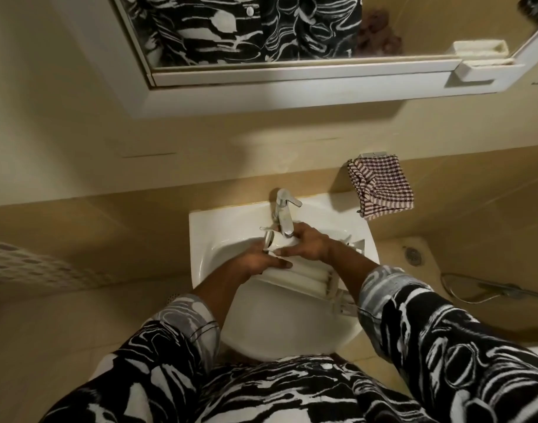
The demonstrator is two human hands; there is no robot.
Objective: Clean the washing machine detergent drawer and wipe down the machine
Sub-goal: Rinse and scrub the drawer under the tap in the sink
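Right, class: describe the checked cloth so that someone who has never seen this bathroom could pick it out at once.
Start at the white sink below the mirror and find its chrome tap. Up and to the right of the tap, the checked cloth hangs on the beige wall. Unlike its plain neighbours, it has dark red and white checks.

Single wide-angle view from a camera worn on the head, looking forward and steeply down. A white sink sits close at mid-frame against a beige wall. A mirror fills the top edge, bowed by the lens.
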